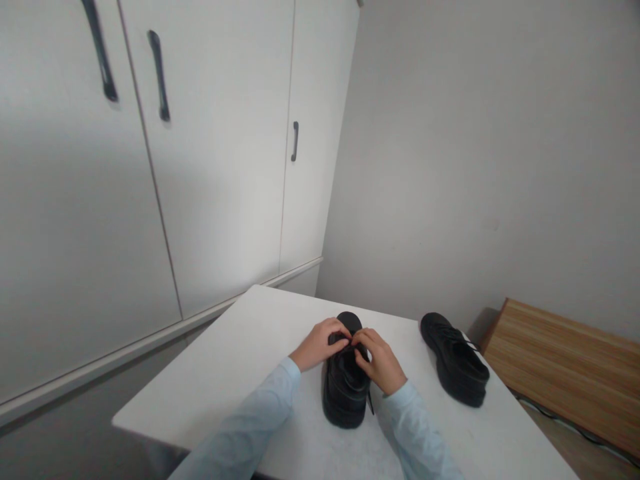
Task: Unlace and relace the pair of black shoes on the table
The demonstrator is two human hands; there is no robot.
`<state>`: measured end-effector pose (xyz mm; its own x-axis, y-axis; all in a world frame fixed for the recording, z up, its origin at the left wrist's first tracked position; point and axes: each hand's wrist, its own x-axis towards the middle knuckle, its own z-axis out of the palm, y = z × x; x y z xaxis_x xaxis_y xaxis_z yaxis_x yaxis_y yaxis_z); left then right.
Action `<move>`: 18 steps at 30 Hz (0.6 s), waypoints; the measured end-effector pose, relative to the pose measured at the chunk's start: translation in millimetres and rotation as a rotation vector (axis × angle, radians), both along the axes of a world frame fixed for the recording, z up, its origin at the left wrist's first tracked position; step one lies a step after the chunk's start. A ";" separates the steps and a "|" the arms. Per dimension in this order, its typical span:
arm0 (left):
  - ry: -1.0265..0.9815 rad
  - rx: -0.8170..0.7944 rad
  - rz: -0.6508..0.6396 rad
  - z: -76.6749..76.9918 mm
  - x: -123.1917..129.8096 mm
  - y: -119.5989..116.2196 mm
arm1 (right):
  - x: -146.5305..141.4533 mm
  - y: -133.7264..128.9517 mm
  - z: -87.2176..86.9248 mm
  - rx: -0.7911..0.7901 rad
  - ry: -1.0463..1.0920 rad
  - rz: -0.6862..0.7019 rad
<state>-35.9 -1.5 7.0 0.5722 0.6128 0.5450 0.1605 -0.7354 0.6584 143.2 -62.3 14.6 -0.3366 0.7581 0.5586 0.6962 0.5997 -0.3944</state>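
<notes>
A black lace-up shoe (345, 401) rests upright on the white table, its toe pointing away from me and its heel toward me. My left hand (320, 343) reaches over its left side, thumb and fingers pinched at the lacing. From the right, my right hand (382, 361) meets it there, fingertips bent together on the shoelace. The fingers mostly hide the lace between them. A loose lace end (371, 404) hangs down the shoe's right side. The second black shoe (457, 363) stands apart at the table's right edge, its lace sticking out sideways.
The white table (225, 373) has its far edge near a grey wall (475, 167). White cupboard doors (220, 167) with dark handles rise on the left. A wood-grain board or cabinet (565, 373) is beyond the right edge, with a cable (565, 421) along its base.
</notes>
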 end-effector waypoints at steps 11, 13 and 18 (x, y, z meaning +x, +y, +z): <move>-0.002 0.010 -0.003 -0.9 0.3 0.9 | -3.6 -0.3 1.1 -0.009 -0.116 -0.002; 0.001 0.006 0.000 -0.9 0.2 1.0 | -4.3 -1.0 1.0 -0.011 -0.108 -0.012; 0.002 -0.005 -0.002 -1.0 0.2 1.1 | -4.8 -2.9 0.4 -0.048 -0.021 -0.018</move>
